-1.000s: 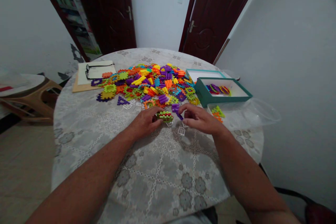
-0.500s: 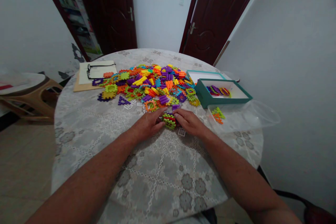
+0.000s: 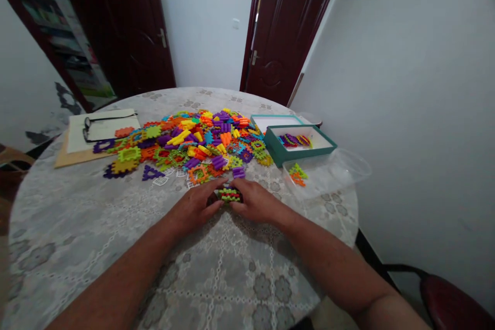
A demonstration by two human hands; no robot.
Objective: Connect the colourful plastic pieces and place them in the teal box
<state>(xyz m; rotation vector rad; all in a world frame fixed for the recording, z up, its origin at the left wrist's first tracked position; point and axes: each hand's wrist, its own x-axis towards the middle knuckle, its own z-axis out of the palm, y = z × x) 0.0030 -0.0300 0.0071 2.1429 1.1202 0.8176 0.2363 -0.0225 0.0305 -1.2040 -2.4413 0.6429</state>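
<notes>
Between my two hands, low over the patterned tablecloth, is a small stack of notched plastic pieces [image 3: 229, 195], green with red in between. My left hand [image 3: 199, 202] has its thumb and fingers round the stack's left side. On the right side my right hand [image 3: 253, 200] grips it with thumb and fingertips. Just beyond the hands lies a large pile of colourful plastic pieces [image 3: 193, 136], in purple, yellow, orange, green and blue. A purple ridged piece [image 3: 238, 172] sits right behind my right hand's fingers.
An open green box [image 3: 305, 153] with colourful pieces inside stands right of the pile, its lid behind it. In front is a clear plastic tray [image 3: 328, 185] holding green and orange pieces. Glasses [image 3: 87, 129] rest on papers [image 3: 75, 134] at the left.
The view has swung, so the table's contents appear further left and lower. The stack has turned between my hands, now showing its layered edge instead of the green windowed face.
</notes>
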